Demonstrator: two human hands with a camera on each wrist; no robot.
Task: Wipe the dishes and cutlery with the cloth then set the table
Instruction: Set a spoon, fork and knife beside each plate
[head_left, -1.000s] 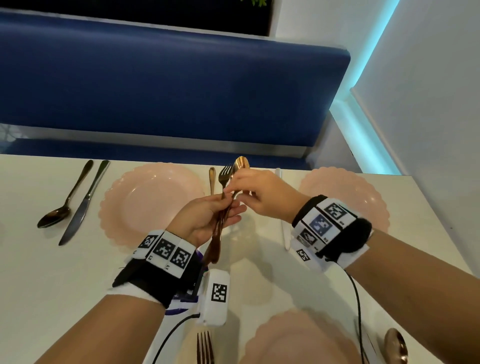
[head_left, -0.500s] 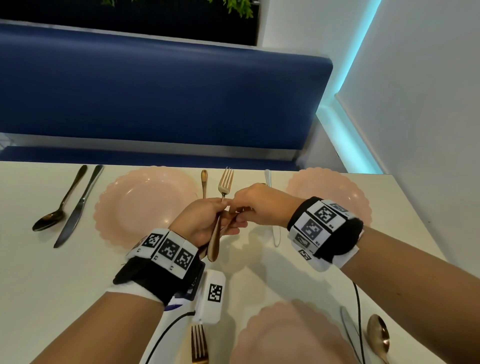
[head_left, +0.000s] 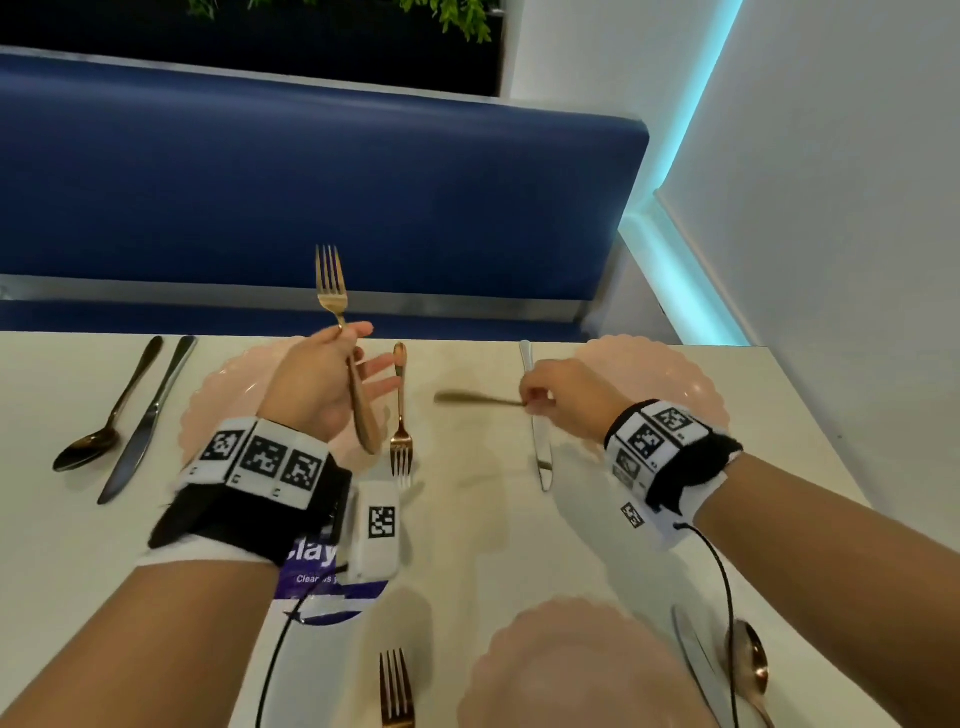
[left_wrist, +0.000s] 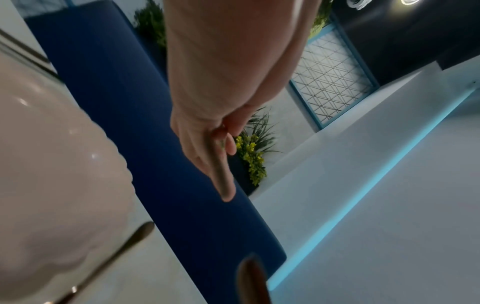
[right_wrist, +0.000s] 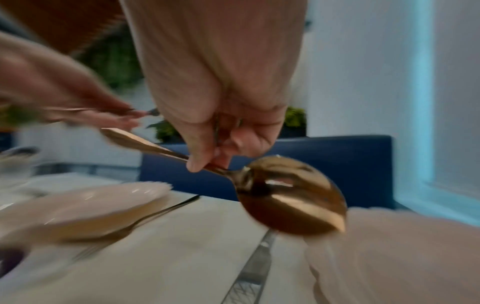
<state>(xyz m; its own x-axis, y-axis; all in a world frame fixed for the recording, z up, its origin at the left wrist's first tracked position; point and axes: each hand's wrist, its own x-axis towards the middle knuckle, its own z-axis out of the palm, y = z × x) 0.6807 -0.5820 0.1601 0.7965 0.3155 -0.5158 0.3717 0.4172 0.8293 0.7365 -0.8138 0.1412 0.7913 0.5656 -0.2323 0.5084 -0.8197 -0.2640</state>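
Note:
My left hand (head_left: 322, 384) holds a gold fork (head_left: 331, 283) upright above the far left pink plate (head_left: 223, 400), tines up, handle running down past the palm. In the left wrist view the fork (left_wrist: 221, 176) lies along the fingers (left_wrist: 205, 148). My right hand (head_left: 561, 395) pinches a gold spoon (head_left: 462, 398) by its neck, handle pointing left, just above the table. The right wrist view shows thumb and finger (right_wrist: 197, 162) on the spoon, whose bowl (right_wrist: 291, 197) is near the camera. No cloth is in sight.
On the table lie a second gold fork (head_left: 401, 415), a silver knife (head_left: 537, 436), a dark spoon (head_left: 104, 421) and knife (head_left: 148, 421). Pink plates sit far right (head_left: 675, 374) and near (head_left: 571, 670), with a fork (head_left: 396, 691), spoon (head_left: 753, 665) and purple packet (head_left: 317, 571). A blue bench (head_left: 311, 182) is behind.
The hands, earlier together on fork and spoon, have parted. The left hand raised the fork upright; the right hand carried the spoon off to the right and lower.

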